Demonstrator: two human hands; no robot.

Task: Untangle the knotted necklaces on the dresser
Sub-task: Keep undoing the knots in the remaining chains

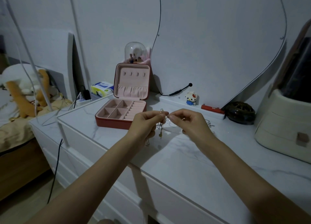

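Observation:
A tangle of thin gold and silver necklaces (161, 128) hangs in the air above the white marble-look dresser top (181, 158). My left hand (145, 124) pinches the chains at the top, fingers curled round them, and a small pendant dangles below it. My right hand (188, 123) pinches a fine strand close beside the left fingertips. A silver chain trails from under my right hand onto the dresser (209, 123). The knot itself is too small to make out.
An open red jewellery box (124, 104) with a pink lining stands just behind my hands. Along the back are a small block figure (191, 97), a red case (212, 109) and a dark round object (239, 112). A cream drawer organiser (282, 123) stands at the right.

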